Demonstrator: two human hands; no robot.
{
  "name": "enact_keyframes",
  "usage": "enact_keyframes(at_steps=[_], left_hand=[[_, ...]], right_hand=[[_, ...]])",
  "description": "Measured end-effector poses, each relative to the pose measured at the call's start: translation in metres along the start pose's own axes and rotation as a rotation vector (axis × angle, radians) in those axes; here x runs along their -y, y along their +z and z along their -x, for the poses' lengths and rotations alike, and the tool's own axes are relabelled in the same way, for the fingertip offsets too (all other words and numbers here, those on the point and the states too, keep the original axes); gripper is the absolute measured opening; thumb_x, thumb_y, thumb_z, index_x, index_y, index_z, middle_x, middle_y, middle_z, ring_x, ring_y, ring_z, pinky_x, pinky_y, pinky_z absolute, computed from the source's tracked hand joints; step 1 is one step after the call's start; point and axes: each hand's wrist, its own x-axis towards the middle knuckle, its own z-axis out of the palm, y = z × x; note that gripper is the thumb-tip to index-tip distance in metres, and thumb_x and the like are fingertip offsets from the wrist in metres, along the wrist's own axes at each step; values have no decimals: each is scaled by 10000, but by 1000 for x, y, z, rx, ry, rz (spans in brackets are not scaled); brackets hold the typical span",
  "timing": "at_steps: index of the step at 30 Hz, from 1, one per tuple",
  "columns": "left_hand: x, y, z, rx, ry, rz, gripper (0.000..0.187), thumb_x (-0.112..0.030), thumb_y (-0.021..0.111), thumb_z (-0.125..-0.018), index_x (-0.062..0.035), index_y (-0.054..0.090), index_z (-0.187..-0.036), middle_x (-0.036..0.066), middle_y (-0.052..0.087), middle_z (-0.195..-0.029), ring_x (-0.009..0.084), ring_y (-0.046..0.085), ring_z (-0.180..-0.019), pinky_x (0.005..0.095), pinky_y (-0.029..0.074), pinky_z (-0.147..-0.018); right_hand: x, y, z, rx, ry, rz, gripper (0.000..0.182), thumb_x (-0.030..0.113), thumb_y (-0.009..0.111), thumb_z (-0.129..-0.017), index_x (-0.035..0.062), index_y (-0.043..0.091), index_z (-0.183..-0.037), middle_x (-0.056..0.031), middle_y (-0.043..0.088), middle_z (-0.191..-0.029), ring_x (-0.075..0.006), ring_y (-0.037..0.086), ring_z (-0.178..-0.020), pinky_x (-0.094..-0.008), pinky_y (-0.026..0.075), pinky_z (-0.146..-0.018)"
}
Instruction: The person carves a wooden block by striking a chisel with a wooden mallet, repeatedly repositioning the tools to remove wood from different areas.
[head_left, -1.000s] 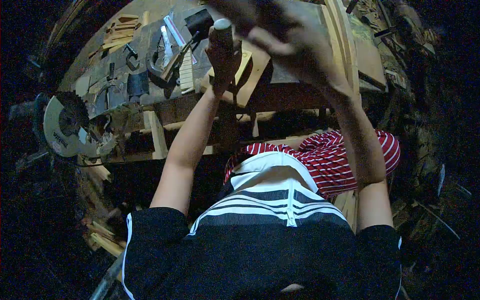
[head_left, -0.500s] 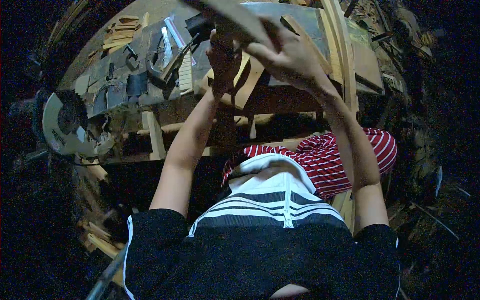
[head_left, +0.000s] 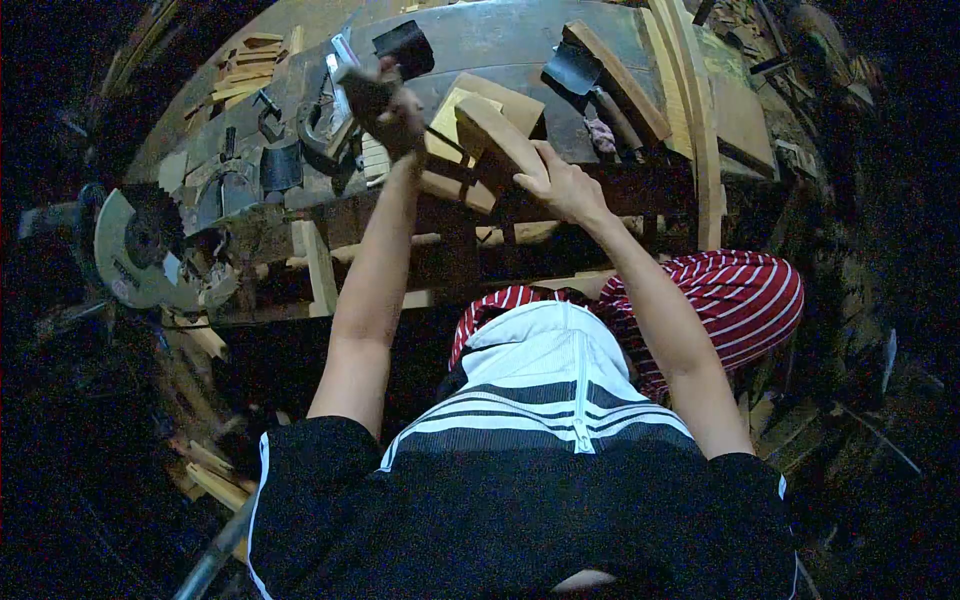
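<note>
My right hand (head_left: 568, 188) is closed around the near end of a wooden piece (head_left: 500, 136), which slants up and left over the workbench. My left hand (head_left: 402, 118), smeared by motion, is closed on a dark block-like object (head_left: 364, 98) whose kind I cannot make out. Beneath and between the hands lie a flat wooden board (head_left: 515, 100) and a wood block (head_left: 458, 188) at the bench edge. Just beyond my left hand is a dark sheet (head_left: 403, 48). Another dark sheet (head_left: 572, 68) lies farther right, near a handled tool (head_left: 618, 125).
A circular saw blade with a pale guard (head_left: 120, 250) stands at the left. C-clamps (head_left: 314, 138) and a dark patch (head_left: 281, 168) lie on the bench (head_left: 490, 35). Wood strips (head_left: 245, 70) are piled far left; long boards (head_left: 690, 110) run along the right.
My hands have moved apart: the left went left with the dark object, the right came down and nearer with the wooden piece. The board and right-hand dark sheet now show.
</note>
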Motion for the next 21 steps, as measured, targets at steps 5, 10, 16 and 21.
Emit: enact_keyframes(at_steps=[5, 10, 16, 21], left_hand=[[-10, -16, -9, -32, -802, 593, 441, -477, 659, -816, -96, 466, -709, -36, 399, -522, 75, 406, -400, 227, 355, -383], [-30, -31, -12, 76, -773, 631, 464, -459, 633, -842, -127, 396, -622, -27, 369, -483, 89, 386, -358, 242, 318, -335], [-3, -29, -5, 148, -759, 873, 470, -477, 591, -866, -79, 413, -689, 17, 388, -457, 126, 412, -352, 265, 331, -321], [-7, -24, -10, 251, -494, 699, 412, -460, 552, -895, -61, 459, -856, 62, 510, -541, 143, 455, -386, 275, 388, -374]], right_hand=[[4, -4, 5, 9, -1, 7, 620, 580, 488, -837, 209, 332, -1309, -264, 610, -1044, -452, 584, -961, -530, 462, -800], [-3, 10, 1, -68, -41, -23, 639, 601, 522, -804, 203, 360, -1276, -254, 634, -981, -437, 611, -923, -528, 492, -789], [-8, 12, 0, -57, -54, -92, 631, 609, 518, -803, 203, 368, -1262, -259, 622, -1022, -439, 600, -952, -531, 484, -803], [-18, 18, -6, -34, -74, -201, 617, 615, 512, -807, 190, 387, -1236, -275, 609, -1038, -455, 579, -982, -540, 464, -824]])
